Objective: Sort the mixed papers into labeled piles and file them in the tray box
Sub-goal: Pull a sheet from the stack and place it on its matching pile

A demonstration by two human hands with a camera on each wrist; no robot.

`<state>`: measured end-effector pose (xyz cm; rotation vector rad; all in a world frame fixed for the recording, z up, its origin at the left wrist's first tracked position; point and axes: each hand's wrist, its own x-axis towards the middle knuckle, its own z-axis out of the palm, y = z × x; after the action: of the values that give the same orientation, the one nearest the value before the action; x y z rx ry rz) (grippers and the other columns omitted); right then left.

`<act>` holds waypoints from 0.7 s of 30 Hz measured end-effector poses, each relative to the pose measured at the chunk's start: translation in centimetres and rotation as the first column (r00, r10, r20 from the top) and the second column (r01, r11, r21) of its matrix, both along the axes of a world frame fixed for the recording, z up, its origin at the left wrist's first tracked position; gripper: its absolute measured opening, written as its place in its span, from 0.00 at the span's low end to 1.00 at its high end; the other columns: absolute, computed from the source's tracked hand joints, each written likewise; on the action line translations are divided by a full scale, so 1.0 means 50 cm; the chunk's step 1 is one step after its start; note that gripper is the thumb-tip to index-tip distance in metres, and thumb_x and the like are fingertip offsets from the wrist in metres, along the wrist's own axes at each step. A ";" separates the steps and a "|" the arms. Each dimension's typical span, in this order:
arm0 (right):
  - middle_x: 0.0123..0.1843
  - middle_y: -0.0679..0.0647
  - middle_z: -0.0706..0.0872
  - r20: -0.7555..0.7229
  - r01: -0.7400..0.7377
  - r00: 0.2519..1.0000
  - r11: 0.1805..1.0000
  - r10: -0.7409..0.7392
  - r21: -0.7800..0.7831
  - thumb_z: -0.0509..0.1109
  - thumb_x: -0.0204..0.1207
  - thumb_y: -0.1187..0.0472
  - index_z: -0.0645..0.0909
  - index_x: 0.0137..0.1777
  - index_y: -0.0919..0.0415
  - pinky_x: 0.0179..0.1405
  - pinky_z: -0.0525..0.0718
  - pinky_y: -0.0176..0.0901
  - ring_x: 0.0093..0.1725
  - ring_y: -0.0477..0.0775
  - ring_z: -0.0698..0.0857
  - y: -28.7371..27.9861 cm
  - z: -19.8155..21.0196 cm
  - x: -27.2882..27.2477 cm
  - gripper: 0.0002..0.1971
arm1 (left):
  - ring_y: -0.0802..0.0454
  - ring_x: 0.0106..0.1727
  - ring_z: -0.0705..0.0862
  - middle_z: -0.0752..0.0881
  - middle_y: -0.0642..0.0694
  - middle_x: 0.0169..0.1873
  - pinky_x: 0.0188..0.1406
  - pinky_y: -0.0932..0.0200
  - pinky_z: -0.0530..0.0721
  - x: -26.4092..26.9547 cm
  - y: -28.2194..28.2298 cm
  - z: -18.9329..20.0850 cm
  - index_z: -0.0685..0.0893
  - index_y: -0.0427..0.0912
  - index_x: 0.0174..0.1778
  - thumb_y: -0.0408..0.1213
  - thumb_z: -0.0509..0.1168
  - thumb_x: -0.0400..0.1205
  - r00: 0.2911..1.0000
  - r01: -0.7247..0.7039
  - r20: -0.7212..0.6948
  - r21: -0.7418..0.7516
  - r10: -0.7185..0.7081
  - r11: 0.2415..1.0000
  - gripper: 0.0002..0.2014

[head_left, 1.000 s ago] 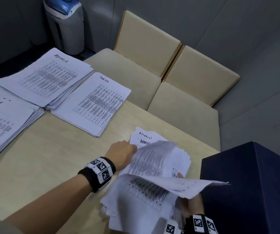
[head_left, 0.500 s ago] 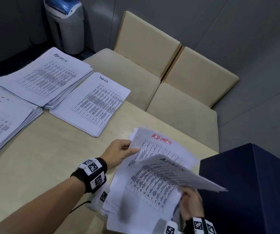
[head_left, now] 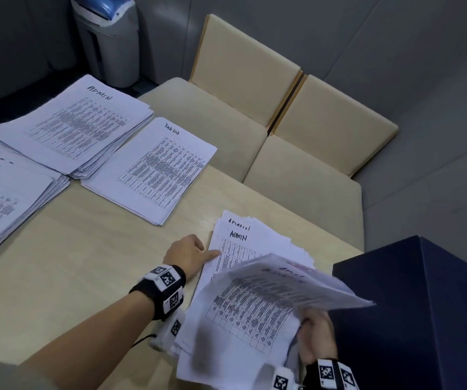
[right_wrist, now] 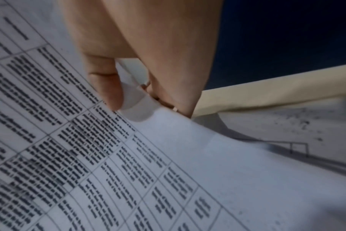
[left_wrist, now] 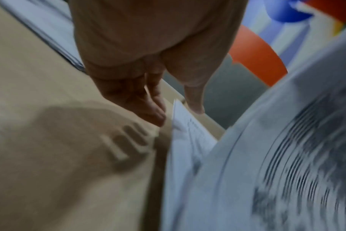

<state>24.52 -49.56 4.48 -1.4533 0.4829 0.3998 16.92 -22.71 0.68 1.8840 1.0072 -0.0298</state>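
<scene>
The mixed stack (head_left: pixel 257 244) lies at the table's near right, its top sheet headed ADMIN in black. My left hand (head_left: pixel 198 250) rests at that sheet's left edge, thumb tip touching the paper (left_wrist: pixel 188 134), fingers (left_wrist: pixel 152 109) loose and holding nothing. My right hand (head_left: pixel 312 327) pinches the near right edge of several lifted sheets (head_left: pixel 271 299), thumb (right_wrist: pixel 108 87) on top, and the sheets (right_wrist: pixel 168 156) bow up over the stack. Sorted piles lie at the far left: ADMIN (head_left: pixel 72 122), Task List (head_left: pixel 156 167) and IT (head_left: pixel 4 192). A dark blue box (head_left: pixel 423 311) stands beside my right hand.
Bare tan table (head_left: pixel 86 263) stretches between the sorted piles and the mixed stack. Two beige chairs (head_left: pixel 255 88) are pushed in at the table's far edge. A grey and blue bin (head_left: pixel 106 38) stands on the floor at the back left.
The sheet headed ADMIN in red has gone up into the bundle my right hand holds, baring a black ADMIN sheet. My left hand has stayed at the stack's left edge.
</scene>
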 end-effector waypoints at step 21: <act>0.39 0.64 0.85 -0.083 -0.091 0.993 0.991 0.082 -0.099 0.65 0.71 0.81 0.80 0.38 0.71 0.55 0.81 0.58 0.47 0.64 0.83 0.005 -0.008 0.012 0.07 | 0.58 0.25 0.78 0.80 0.48 0.23 0.29 0.65 0.78 0.008 -0.004 0.070 0.75 0.40 0.31 0.30 0.79 0.74 0.820 0.201 0.571 -0.360 0.045 0.911 0.17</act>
<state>25.14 -49.31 4.06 -1.5664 0.5108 0.5090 17.31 -22.93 4.16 1.4114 0.4553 0.2481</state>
